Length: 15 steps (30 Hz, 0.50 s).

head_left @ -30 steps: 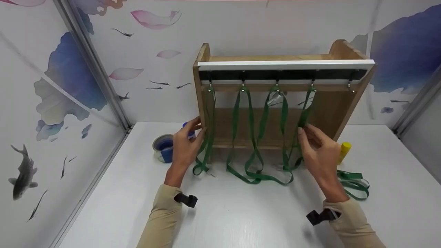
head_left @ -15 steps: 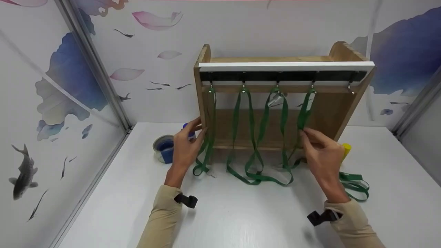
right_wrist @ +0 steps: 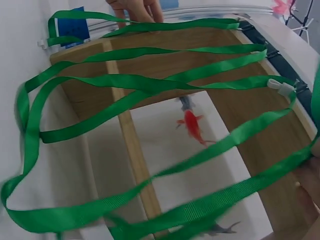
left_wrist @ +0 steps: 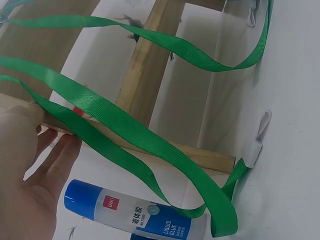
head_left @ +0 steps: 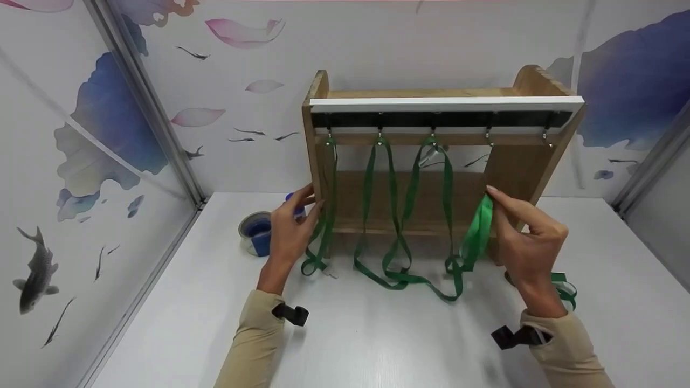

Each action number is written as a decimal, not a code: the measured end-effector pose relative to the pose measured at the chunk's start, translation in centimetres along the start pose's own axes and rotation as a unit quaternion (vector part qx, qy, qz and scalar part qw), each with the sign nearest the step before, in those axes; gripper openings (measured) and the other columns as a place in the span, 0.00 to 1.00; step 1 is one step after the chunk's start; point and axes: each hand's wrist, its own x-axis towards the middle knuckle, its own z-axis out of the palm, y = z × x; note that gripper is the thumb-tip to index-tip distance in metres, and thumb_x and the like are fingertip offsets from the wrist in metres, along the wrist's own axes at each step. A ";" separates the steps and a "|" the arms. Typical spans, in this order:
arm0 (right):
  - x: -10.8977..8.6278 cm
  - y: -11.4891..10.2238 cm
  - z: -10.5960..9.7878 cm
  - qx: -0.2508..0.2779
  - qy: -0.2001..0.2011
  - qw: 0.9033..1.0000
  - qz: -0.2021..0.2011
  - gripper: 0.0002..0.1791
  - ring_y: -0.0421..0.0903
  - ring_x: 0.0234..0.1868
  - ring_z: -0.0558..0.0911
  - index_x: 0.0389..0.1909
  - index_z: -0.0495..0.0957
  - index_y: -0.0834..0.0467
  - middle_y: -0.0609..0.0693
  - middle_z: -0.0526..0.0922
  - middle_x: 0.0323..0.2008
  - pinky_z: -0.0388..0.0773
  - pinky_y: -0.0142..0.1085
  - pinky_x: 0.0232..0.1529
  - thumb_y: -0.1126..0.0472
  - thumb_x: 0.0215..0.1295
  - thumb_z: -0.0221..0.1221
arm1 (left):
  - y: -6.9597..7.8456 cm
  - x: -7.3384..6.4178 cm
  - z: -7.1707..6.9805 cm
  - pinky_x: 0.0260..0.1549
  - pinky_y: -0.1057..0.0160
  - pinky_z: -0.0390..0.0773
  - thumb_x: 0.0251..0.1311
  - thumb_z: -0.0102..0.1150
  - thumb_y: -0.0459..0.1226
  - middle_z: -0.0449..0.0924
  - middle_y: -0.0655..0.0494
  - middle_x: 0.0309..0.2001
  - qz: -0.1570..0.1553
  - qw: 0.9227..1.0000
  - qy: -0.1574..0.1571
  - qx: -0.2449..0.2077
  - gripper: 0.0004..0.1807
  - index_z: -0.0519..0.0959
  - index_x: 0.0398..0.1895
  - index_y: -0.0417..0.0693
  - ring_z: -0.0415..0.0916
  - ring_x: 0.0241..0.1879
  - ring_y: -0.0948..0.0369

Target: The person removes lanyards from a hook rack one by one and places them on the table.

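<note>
Lanyard [head_left: 477,231] in the head view hangs steeply down-left from the right hand [head_left: 531,248], easily the nearer one, grip pinching its top below a bare hook [head_left: 489,137]; loads of worktop [head_left: 366,339] out front. Left hand [head_left: 288,229] grips the wooden rack [head_left: 428,202] by its side edge. Left wrist: glue bottle [left_wrist: 127,210] near that edge. Right wrist: held lanyard slants leftward, right grip mostly cropped.

green ribbon [head_left: 478,226] in right hand [head_left: 531,240]

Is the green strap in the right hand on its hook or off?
Off. The right hand pinches the green strap below the fourth hook from the left, which is bare, with a visible gap between them.
</note>
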 end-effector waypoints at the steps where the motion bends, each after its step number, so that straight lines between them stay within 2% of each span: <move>1: 0.1 0.0 -0.2 0.000 -0.011 1.000 -0.002 0.18 0.29 0.46 0.90 0.50 0.93 0.57 0.58 0.94 0.47 0.83 0.22 0.50 0.77 0.68 0.66 | 0.0 0.0 0.0 0.49 0.58 0.92 0.76 0.67 0.38 0.87 0.53 0.65 0.000 1.000 0.000 0.000 0.23 0.81 0.71 0.50 0.89 0.59 0.57; 5: 0.5 -0.1 -0.8 -0.016 -0.047 0.999 -0.006 0.18 0.26 0.39 0.88 0.48 0.94 0.55 0.61 0.94 0.44 0.81 0.18 0.41 0.77 0.69 0.63 | 0.1 0.0 0.0 0.49 0.57 0.92 0.76 0.67 0.38 0.87 0.53 0.65 0.003 1.000 0.001 0.000 0.22 0.81 0.71 0.50 0.89 0.59 0.57; 8: 0.8 -0.2 -1.2 -0.034 -0.070 0.997 0.010 0.17 0.22 0.40 0.88 0.49 0.94 0.55 0.62 0.94 0.45 0.81 0.16 0.42 0.75 0.70 0.63 | 0.1 0.0 0.0 0.49 0.56 0.92 0.76 0.67 0.38 0.87 0.53 0.65 0.003 1.000 0.002 -0.001 0.22 0.81 0.71 0.51 0.89 0.59 0.57; 12: 0.8 0.2 -1.9 -0.047 -0.096 0.993 0.044 0.16 0.23 0.44 0.89 0.54 0.93 0.52 0.57 0.94 0.49 0.82 0.16 0.43 0.70 0.72 0.64 | 0.0 0.0 0.0 0.49 0.54 0.92 0.75 0.68 0.38 0.87 0.53 0.65 0.005 1.000 0.004 0.000 0.23 0.81 0.71 0.51 0.89 0.59 0.56; 15: 0.8 0.6 -2.3 -0.045 -0.116 0.991 0.052 0.16 0.24 0.44 0.89 0.56 0.91 0.50 0.55 0.94 0.52 0.82 0.16 0.45 0.67 0.75 0.63 | 0.0 0.0 0.0 0.47 0.54 0.92 0.74 0.69 0.38 0.87 0.53 0.64 0.009 1.000 0.007 0.003 0.23 0.81 0.70 0.51 0.89 0.59 0.56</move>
